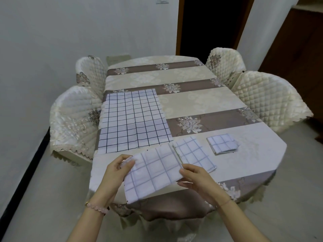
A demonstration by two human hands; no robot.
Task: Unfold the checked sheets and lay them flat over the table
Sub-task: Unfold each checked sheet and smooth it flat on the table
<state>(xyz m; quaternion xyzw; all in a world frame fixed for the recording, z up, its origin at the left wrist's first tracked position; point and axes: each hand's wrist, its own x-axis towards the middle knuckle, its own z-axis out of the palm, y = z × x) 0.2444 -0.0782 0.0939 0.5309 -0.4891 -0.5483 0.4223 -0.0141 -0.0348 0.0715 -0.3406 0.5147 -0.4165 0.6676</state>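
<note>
Left hand (118,169) and right hand (194,177) each pinch an edge of a half-unfolded checked sheet (152,173) above the table (244,151).

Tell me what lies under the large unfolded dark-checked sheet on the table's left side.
The large unfolded dark-checked sheet lies flat on the cream and brown floral tablecloth, whose bands emerge at its right edge. Anything else beneath is covered and cannot be seen.
</note>
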